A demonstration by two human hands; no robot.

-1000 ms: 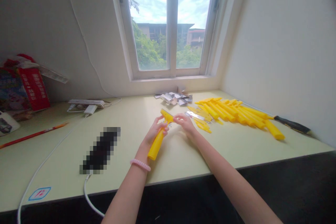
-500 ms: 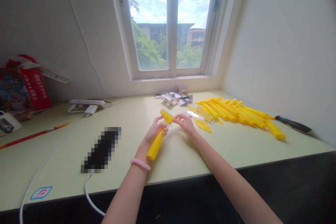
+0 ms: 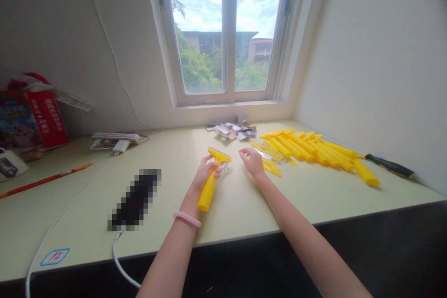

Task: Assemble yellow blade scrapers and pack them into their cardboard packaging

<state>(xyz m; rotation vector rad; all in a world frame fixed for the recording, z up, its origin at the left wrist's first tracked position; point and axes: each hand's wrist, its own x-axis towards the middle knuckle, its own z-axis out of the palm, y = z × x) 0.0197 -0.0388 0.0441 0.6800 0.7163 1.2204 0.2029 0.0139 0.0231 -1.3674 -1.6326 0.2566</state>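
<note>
Mid-desk (image 3: pixel 171 214), I've got my left hand's (image 3: pixel 199 179) fingers closed round a yellow scraper (image 3: pixel 208 191), which looks mostly together. Right hand's (image 3: pixel 252 162) loosely curled just right of it, can't tell if it's holding anything. Loose flat yellow pieces (image 3: pixel 271 167) farther right look unfinished; dunno about the scraper heap (image 3: pixel 314 151).

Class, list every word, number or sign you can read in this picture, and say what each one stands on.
"12", in red inside a blue border, on the label near the front edge of the desk.
White characters on the red side of the box: too blurred to read.
Marks on the pale strip: too small to read.
Yellow tool: nothing readable.
</note>
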